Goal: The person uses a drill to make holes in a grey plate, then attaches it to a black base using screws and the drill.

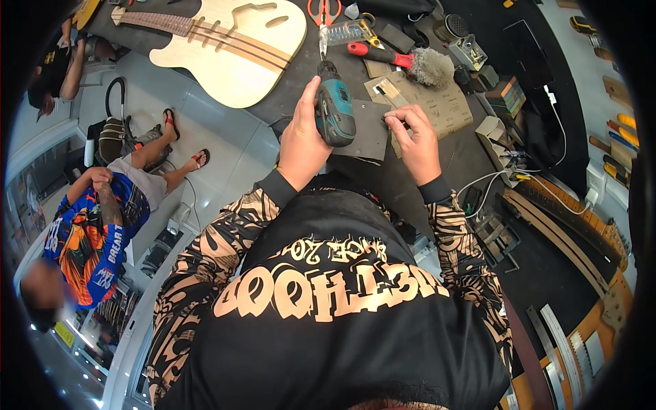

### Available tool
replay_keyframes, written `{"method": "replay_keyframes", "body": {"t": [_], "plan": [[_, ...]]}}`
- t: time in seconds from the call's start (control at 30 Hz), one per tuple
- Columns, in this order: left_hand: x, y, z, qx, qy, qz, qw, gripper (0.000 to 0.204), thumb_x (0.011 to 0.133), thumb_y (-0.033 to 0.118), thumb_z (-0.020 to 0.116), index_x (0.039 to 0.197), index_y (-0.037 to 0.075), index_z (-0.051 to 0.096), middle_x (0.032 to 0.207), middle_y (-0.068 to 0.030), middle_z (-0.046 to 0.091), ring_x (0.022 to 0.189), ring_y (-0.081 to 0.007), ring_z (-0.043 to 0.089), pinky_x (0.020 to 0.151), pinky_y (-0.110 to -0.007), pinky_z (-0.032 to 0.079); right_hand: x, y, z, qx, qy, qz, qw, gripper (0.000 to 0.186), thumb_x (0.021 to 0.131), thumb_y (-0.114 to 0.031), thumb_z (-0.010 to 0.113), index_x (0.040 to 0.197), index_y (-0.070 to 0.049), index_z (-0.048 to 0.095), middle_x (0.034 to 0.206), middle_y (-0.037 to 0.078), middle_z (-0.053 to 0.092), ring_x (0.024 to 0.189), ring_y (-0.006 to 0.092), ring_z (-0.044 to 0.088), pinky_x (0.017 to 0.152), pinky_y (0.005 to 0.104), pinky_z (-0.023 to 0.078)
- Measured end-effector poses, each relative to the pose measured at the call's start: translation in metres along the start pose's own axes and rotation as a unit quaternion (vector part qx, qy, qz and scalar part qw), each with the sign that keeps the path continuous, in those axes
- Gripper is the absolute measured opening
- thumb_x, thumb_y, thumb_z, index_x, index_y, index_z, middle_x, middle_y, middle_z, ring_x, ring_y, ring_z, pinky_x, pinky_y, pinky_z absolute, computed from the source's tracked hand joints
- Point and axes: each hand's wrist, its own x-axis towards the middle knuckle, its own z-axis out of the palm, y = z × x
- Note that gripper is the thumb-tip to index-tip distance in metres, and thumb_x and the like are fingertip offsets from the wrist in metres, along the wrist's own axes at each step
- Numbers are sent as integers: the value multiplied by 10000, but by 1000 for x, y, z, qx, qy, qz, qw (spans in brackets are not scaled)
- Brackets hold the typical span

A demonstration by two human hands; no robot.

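Note:
A teal and black cordless drill (335, 109) points away from me, its chuck toward the far side of the bench. My left hand (303, 140) is closed round it; the lower part of the drill is hidden. To the right of it, my right hand (418, 142) pinches with thumb and forefinger, and whatever small dark thing sits at the tips is too tiny to name. Under and between my hands lies a dark grey flat sheet (369, 131) with a small hole near its far edge. Brown-backed sandpaper (444, 113) lies just beyond my right hand.
A pale electric guitar body (236, 51) with a neck lies at the far left. Beyond the drill are red-handled scissors (324, 12), a red-handled tool (374, 53) and a grey fluffy brush head (432, 68). White cables (488, 179) run along the right. Two people sit at the left.

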Motion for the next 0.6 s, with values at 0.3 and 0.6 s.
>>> {"method": "replay_keyframes", "body": {"t": [0.3, 0.6], "plan": [[-4, -3, 2, -41, -19, -22, 999, 1115, 854, 88, 905, 1758, 155, 256, 1521, -269, 635, 1307, -461, 702, 1021, -520, 603, -4, -5, 4, -5, 2, 12, 1000, 109, 1043, -114, 782, 1064, -7, 786, 1036, 80, 696, 922, 211, 688, 811, 337, 550], [-5, -6, 5, -26, -12, -10, 1000, 1183, 851, 143, 951, 1775, 141, 213, 1393, -228, 684, 1216, -406, 744, 975, -480, 613, -12, 3, 20, -29, 46, -18, 998, 125, 1049, -115, 769, 1150, -43, 753, 1086, 91, 672, 927, 263, 695, 823, 376, 556]]}}
